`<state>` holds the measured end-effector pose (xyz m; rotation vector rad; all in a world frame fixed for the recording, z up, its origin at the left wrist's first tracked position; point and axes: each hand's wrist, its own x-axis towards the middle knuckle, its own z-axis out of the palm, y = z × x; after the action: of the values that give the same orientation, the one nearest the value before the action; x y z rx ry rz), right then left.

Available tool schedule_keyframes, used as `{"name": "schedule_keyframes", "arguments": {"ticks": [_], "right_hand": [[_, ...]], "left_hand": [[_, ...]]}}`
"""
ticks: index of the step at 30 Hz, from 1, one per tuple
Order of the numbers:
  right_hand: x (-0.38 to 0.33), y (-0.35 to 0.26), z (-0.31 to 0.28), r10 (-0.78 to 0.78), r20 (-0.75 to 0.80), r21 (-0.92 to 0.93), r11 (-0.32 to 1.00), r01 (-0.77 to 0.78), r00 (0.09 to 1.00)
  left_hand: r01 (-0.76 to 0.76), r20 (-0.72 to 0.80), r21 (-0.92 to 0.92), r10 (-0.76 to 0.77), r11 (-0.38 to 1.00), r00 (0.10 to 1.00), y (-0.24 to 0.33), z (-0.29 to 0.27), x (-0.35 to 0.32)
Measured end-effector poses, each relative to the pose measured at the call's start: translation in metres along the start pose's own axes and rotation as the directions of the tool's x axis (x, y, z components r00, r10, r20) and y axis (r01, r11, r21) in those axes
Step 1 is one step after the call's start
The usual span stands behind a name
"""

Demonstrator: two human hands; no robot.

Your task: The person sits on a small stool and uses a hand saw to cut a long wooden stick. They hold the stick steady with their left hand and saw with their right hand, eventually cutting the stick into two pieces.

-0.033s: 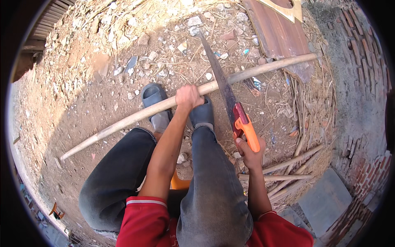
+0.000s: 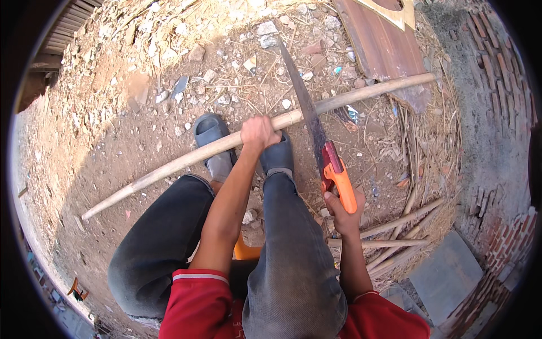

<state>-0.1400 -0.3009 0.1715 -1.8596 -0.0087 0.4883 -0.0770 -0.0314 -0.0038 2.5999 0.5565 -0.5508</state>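
Note:
A long, slightly bent wooden pole (image 2: 180, 163) lies across in front of me, from lower left to upper right. My left hand (image 2: 259, 133) is wrapped round it near the middle, just above my grey sandals (image 2: 278, 157). In my right hand (image 2: 343, 216) is a handsaw (image 2: 305, 104), gripped by its orange and dark red handle. The blade crosses the pole a short way right of my left hand, its tip pointing away from me. The depth of any cut cannot be made out.
At the far right a brown wooden board (image 2: 384, 51) lies under the pole's end. Several thin sticks (image 2: 395, 244) and a grey slab (image 2: 446, 277) lie near right, beside a brick wall (image 2: 497, 79). Stones and straw litter the dirt; something orange (image 2: 246, 250) shows between my legs.
The saw and my right hand have shifted slightly to the right, the blade sliding a little across the pole. My left hand stays in place on the pole.

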Motion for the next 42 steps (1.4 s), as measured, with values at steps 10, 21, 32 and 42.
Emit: {"name": "schedule_keyframes", "arguments": {"ticks": [10, 21, 32, 42], "right_hand": [[0.002, 0.036, 0.009, -0.137, 0.066, -0.263, 0.953, 0.150, 0.988], [-0.064, -0.013, -0.014, 0.052, 0.139, -0.300, 0.954, -0.008, 0.989], [0.053, 0.070, 0.002, 0.087, 0.058, 0.164, 0.982, -0.095, 0.995], [0.025, 0.049, 0.034, -0.317, 0.034, -0.257, 0.914, 0.315, 0.948]], "left_hand": [[-0.030, 0.026, -0.048, 0.031, 0.998, 0.999, -0.001, -0.005, 0.000], [0.009, 0.052, -0.052, -0.006, 0.999, 0.999, 0.001, -0.007, 0.001], [-0.018, -0.007, -0.063, 0.017, 0.998, 1.000, -0.004, 0.003, -0.004], [0.029, 0.030, -0.060, -0.027, 0.998, 0.999, -0.001, 0.005, -0.001]]}}
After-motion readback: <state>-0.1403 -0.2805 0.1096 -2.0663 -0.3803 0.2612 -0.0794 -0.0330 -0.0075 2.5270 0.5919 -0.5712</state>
